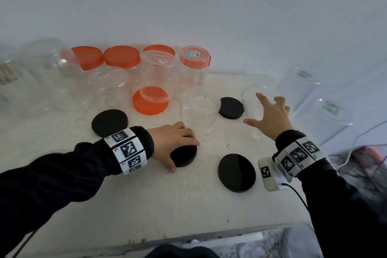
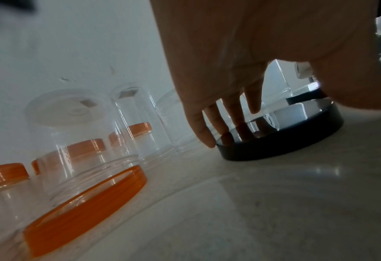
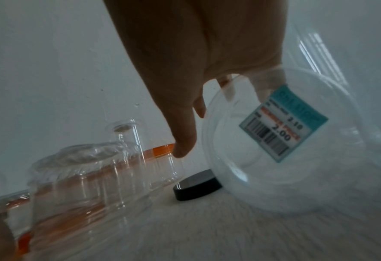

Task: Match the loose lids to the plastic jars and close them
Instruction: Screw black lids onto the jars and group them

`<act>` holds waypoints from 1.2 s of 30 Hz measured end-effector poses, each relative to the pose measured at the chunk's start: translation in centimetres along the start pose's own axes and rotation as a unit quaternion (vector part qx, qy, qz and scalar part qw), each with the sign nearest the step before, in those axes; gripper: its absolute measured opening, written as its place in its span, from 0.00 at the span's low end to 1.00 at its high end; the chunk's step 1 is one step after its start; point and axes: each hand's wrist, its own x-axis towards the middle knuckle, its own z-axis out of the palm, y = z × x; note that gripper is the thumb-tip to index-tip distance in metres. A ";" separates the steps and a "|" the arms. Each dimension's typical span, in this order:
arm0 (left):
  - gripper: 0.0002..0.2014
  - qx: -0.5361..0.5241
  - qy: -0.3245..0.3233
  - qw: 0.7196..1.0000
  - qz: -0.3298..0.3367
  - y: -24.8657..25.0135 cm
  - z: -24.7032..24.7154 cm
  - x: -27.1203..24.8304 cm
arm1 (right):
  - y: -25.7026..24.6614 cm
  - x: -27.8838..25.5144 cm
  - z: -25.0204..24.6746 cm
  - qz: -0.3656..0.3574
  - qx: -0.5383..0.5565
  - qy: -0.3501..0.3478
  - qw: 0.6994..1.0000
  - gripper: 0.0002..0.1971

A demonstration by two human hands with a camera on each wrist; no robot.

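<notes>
Table (image 1: 146, 205), white, against wall. Left hand (image 1: 173, 140): fingers curled over a black lid (image 1: 185, 156) lying flat near table centre, thumb at its near edge. Right hand (image 1: 270, 113): fingers spread wide, reaching over a clear jar (image 3: 274, 141) at right; contact cannot be told. Three more black lids loose; orange-lidded jars along far edge.

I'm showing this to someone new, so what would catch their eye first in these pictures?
Probably the row of clear plastic jars with bright orange lids along the white wall, and the round black lids scattered on the pale tabletop. Next, the hands: the left hand grips one round black lid at mid-table, while the right hand reaches, fingers spread, toward a clear lidless jar near the table's right edge.
</notes>
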 end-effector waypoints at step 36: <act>0.38 -0.380 0.417 0.824 -0.060 -3.9 -3.2 -9.9 | -10.0 -6.6 -1.9 -0.173 0.415 -0.059 0.891 0.43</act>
